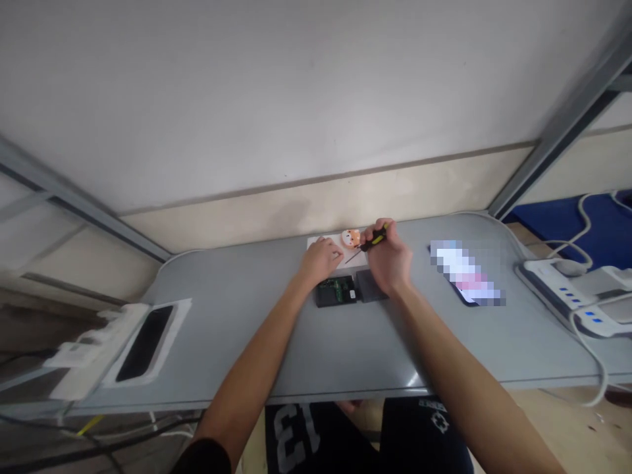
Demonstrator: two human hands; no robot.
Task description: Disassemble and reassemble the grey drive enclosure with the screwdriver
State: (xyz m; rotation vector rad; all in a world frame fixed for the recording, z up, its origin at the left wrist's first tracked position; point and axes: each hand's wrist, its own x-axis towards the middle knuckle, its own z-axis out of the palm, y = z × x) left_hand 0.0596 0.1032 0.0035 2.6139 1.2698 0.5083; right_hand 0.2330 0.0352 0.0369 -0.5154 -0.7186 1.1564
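Note:
My right hand [388, 253] is wrapped round the black-and-yellow handle of a screwdriver [376, 237]. Its thin shaft slants down and left above a white sheet [359, 260]. Over the left part of that sheet is my left hand [323, 257], fingers curled into a pinch; whatever they hold, if anything, is too small to make out. Just below the hands lies a black open casing with a green circuit board [338, 291] in it. A flat dark grey panel [369, 286] rests beside it, partly behind my right hand. An orange-and-white animal-face item [351, 237] sits at the sheet's back edge.
A lit phone [467, 273], its screen blurred out, lies to the right. Beyond it is a white power strip [575, 296] with cables. At left, a dark phone-like slab [145, 343] lies on white paper beside another power strip [99, 349]. A wall [306, 204] bounds the grey desk [232, 316].

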